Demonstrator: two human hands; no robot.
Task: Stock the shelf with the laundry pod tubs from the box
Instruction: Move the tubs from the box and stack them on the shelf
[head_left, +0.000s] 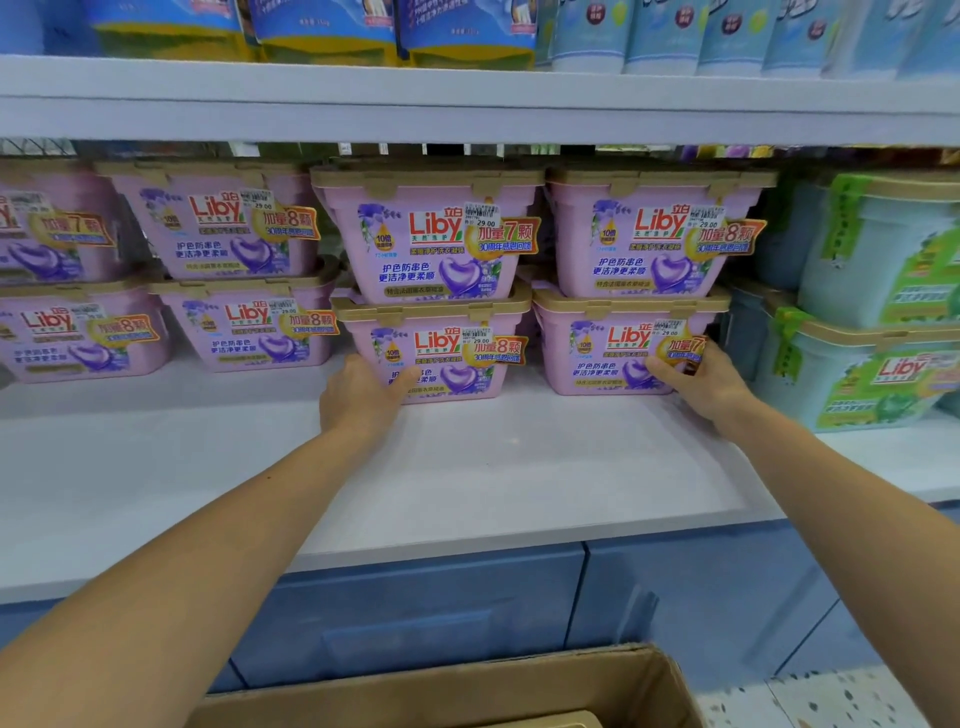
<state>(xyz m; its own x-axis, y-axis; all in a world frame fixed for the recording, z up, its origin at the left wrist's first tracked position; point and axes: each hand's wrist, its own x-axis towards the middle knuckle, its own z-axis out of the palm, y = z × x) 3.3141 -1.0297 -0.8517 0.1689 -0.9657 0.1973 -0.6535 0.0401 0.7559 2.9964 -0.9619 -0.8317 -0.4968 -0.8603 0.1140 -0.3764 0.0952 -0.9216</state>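
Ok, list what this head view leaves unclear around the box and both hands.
All in the head view:
- The cardboard box is cut off by the bottom edge, so its contents are unseen.
- The fingers of the left hand are hidden behind the lower middle tub.
- The fingertips of the right hand are hidden past the lower right tub.
- The print on the far-left tubs is blurred.

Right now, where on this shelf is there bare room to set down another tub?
The white shelf is bare along its front, from the pink tubs to the edge, deepest left of the left hand. Crowded behind: pink tubs two high under the upper shelf, green tubs at right.
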